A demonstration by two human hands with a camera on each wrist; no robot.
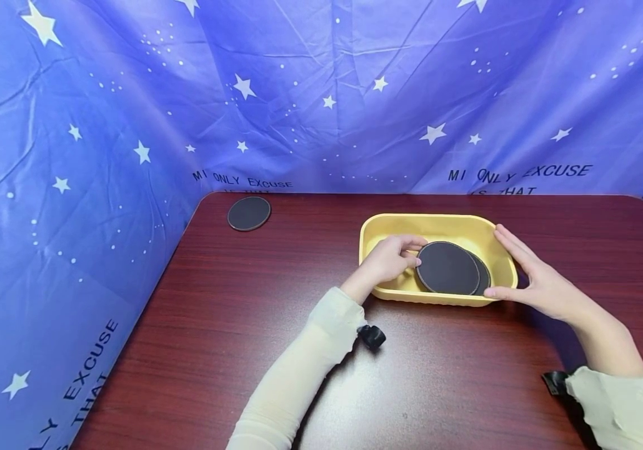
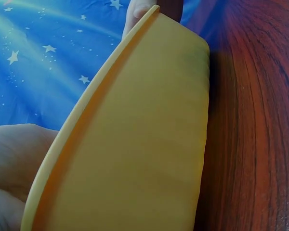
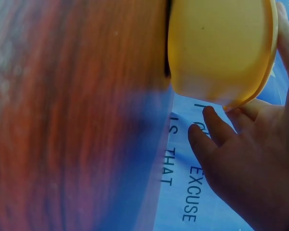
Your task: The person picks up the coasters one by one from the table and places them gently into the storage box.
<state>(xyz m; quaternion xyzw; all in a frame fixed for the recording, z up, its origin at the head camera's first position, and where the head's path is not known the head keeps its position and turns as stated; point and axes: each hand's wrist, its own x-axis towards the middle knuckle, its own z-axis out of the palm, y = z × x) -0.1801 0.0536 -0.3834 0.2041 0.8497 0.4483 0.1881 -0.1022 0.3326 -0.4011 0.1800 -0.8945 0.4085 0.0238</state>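
Note:
Inside a yellow plastic container (image 1: 433, 300) lie black round coasters, the front one (image 1: 447, 269) overlapping another (image 1: 483, 275) behind its right side. My left hand (image 1: 387, 257) reaches over the container's left wall and pinches the front coaster at its left edge. With thumb on the front rim and fingers on the far right corner, my right hand (image 1: 540, 281) holds the container's right end. In the left wrist view the container's wall (image 2: 135, 125) hides the coasters and most of the left hand. The right wrist view shows the right-hand fingers (image 3: 216, 127) by the rim.
Another black round coaster (image 1: 249, 214) lies alone at the far left of the dark red wooden table (image 1: 254, 312). A blue curtain with white stars (image 1: 321, 94) hangs along the table's back and left edges.

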